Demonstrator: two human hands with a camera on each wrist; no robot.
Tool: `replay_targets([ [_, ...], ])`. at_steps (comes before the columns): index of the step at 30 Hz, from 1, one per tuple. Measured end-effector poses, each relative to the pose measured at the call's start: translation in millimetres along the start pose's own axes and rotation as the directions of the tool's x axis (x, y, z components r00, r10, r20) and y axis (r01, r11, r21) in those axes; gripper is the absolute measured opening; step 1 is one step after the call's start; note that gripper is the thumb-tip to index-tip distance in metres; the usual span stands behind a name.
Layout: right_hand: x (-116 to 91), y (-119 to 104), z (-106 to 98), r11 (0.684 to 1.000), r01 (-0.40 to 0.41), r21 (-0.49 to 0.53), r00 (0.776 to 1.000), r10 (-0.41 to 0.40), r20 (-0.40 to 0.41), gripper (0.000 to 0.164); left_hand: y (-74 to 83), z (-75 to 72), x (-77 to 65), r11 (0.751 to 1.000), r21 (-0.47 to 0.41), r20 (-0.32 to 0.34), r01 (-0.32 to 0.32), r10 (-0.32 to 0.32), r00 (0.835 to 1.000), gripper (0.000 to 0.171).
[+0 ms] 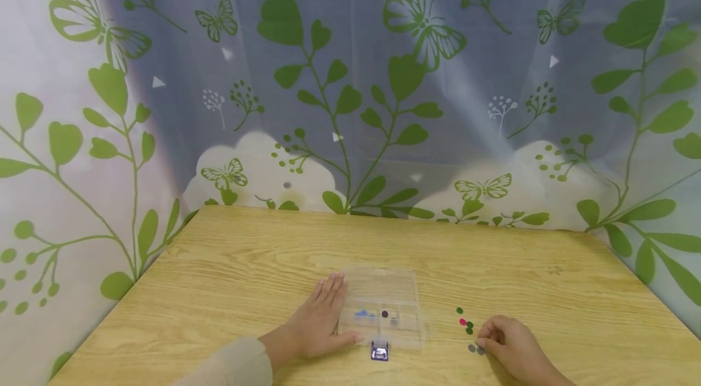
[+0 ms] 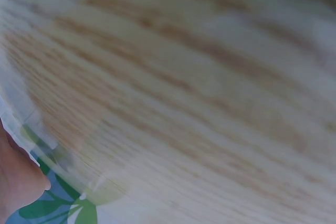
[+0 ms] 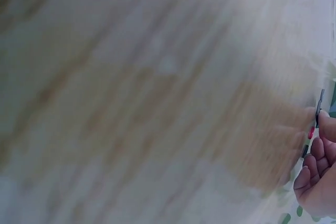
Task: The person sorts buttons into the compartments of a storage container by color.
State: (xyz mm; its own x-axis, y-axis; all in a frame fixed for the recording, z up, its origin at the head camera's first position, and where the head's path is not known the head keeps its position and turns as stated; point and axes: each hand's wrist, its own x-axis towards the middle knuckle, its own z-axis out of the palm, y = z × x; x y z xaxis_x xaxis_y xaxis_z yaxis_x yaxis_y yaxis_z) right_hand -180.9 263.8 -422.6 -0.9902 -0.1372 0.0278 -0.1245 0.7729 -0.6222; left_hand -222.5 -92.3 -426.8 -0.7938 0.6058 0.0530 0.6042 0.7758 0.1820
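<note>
A clear plastic compartment box (image 1: 418,326) lies with its lid (image 1: 383,285) raised back on the wooden table. Blue pieces (image 1: 362,314) are in its left compartment, and a dark round piece (image 1: 385,314) is in a smaller one. My left hand (image 1: 323,320) rests flat along the box's left side, fingers straight, thumb near the front edge. To the right of the box, my right hand (image 1: 512,343) has curled fingers, and its thumb and forefinger pinch at a small grey disc (image 1: 481,350). A second grey disc (image 1: 471,348) lies beside the fingertips.
Green discs (image 1: 459,310) and a pink-red disc (image 1: 462,322) lie between the box and my right hand. A purple-edged clear piece (image 1: 380,350) is at the box's front. A leaf-patterned curtain (image 1: 350,100) hangs behind the table (image 1: 246,270).
</note>
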Motion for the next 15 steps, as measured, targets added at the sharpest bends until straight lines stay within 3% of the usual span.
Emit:
replay_targets([
  [7,1.7,-1.8,0.4,0.999,-0.05,0.015,0.998,0.05,-0.033,0.013,0.6,-1.0,-0.4,1.0,0.001,0.001,-0.003,0.003,1.0,0.092],
  [15,4.5,-9.4,0.7,0.994,-0.108,-0.002,0.991,0.107,-0.085,0.005,-0.2,-1.3,0.5,1.0,0.015,-0.002,-0.005,0.005,1.0,0.092],
])
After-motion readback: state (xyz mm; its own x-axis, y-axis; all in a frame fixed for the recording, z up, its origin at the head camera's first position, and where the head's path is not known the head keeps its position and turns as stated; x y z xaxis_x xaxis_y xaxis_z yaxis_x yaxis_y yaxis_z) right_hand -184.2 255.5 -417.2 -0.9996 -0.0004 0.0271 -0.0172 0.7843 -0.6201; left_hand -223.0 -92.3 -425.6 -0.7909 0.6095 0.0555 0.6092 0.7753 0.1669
